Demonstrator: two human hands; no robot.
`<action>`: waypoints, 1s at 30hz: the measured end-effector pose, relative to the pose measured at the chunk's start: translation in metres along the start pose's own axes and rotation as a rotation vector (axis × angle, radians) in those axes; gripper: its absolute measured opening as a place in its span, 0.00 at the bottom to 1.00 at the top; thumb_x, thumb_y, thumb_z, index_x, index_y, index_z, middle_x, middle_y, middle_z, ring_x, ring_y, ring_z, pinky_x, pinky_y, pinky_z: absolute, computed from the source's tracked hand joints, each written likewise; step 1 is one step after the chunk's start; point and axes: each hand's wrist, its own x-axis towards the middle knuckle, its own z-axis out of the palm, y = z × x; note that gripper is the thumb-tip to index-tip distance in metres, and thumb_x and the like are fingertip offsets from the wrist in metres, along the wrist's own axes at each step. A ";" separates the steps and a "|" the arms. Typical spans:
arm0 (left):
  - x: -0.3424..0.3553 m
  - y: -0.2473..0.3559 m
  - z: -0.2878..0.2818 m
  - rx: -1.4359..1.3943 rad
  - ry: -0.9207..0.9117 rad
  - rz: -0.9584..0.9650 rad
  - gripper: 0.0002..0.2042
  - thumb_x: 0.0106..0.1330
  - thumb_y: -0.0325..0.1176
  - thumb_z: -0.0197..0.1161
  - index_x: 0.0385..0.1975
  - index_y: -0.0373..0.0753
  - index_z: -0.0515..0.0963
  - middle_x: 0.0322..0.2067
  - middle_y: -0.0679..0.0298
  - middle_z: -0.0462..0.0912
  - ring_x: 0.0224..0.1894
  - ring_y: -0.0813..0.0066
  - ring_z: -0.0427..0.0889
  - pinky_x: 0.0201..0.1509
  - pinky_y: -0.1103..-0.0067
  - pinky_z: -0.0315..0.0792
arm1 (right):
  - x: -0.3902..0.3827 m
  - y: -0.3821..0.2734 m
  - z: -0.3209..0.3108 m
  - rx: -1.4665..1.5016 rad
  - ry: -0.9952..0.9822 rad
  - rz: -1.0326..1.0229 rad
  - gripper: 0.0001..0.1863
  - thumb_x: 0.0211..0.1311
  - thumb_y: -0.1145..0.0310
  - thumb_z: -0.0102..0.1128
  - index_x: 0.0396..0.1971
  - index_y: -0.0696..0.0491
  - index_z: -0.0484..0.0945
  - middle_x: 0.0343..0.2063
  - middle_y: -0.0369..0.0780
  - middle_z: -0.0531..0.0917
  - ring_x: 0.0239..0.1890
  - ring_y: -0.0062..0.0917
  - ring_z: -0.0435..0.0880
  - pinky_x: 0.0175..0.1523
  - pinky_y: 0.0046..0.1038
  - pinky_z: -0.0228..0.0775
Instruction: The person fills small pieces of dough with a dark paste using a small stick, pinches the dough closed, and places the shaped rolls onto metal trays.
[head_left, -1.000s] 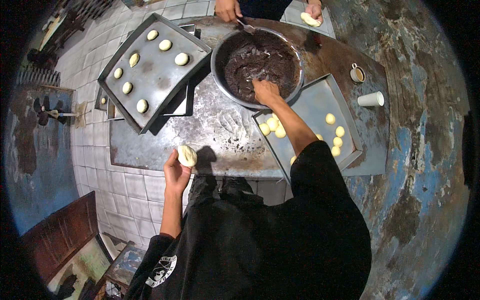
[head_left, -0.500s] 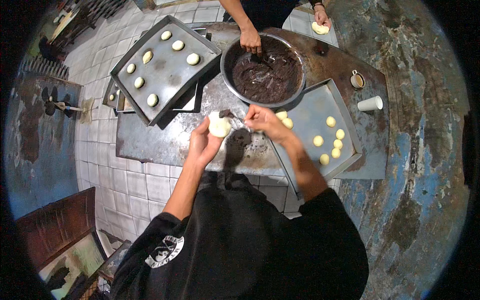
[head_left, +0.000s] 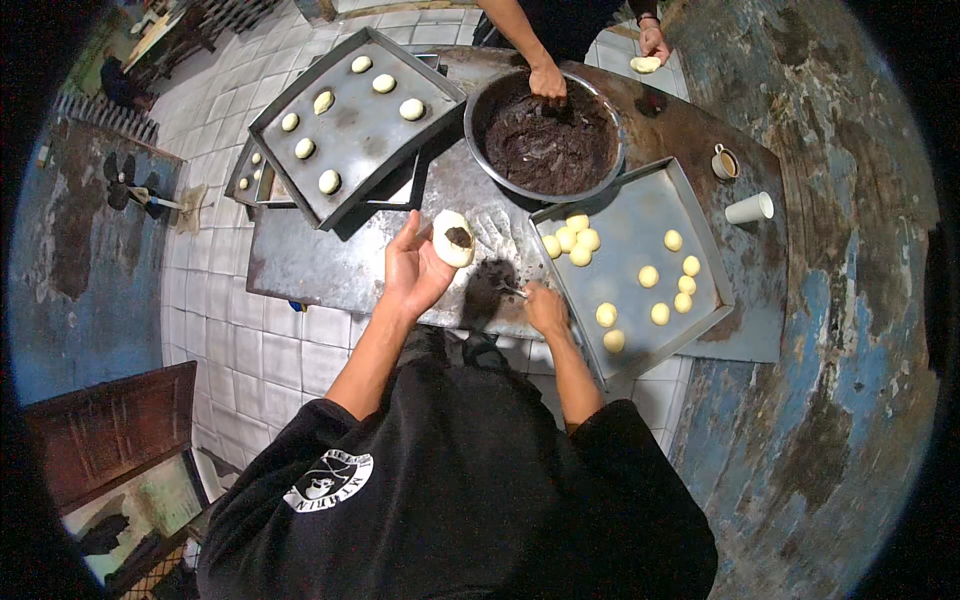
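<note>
near the centre, towards ten o'clock, we see the left hand [head_left: 415,280] opened wide, palm up, a flattened oval of pale cream dough [head_left: 446,247] lying across its fingers; the upturned palm seems meant to keep the loose, dark brown crumbly lump [head_left: 459,238] on the dough from sliding off. towards three o'clock, the right hand [head_left: 546,310] is closed around a slim metal utensil [head_left: 513,291], whose tip points away from the dough; we cannot tell if it is a spoon or a fork. a round grey metal bowl [head_left: 497,179] of dark filling sits past twelve o'clock, probably so that both people can reach it, since a co-worker's hand [head_left: 547,82] dips in opposite us. we find a grey rectangular metal tray [head_left: 635,225] of smooth round yellow dough balls [head_left: 580,257] near three o'clock, likely there for easy picking by the right hand, and a second grey metal tray [head_left: 365,140], its pale pieces well apart, at eleven. the only lettering we make out rings a round white emblem [head_left: 333,482] on our black top [head_left: 470,460], at seven o'clock.
</note>
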 end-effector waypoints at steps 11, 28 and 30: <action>-0.021 0.004 -0.011 0.478 0.103 0.004 0.19 0.74 0.41 0.57 0.55 0.32 0.73 0.50 0.55 0.81 0.56 0.61 0.80 0.67 0.64 0.70 | -0.006 -0.169 -0.104 1.473 -0.574 -0.090 0.32 0.71 0.63 0.63 0.71 0.50 0.64 0.62 0.34 0.75 0.61 0.30 0.77 0.64 0.34 0.71; -0.037 0.007 0.008 0.737 0.183 0.589 0.19 0.70 0.24 0.63 0.60 0.29 0.74 0.48 0.61 0.83 0.48 0.78 0.82 0.53 0.81 0.74 | -0.031 -0.220 -0.119 0.570 0.270 -0.639 0.13 0.64 0.74 0.65 0.48 0.58 0.84 0.50 0.50 0.85 0.51 0.41 0.87 0.52 0.37 0.79; -0.043 -0.008 0.028 0.695 0.097 0.530 0.19 0.71 0.27 0.62 0.60 0.29 0.74 0.49 0.60 0.83 0.49 0.79 0.81 0.52 0.83 0.74 | -0.024 -0.209 -0.126 0.500 0.248 -0.619 0.14 0.63 0.72 0.66 0.48 0.58 0.82 0.50 0.50 0.84 0.48 0.40 0.86 0.48 0.35 0.80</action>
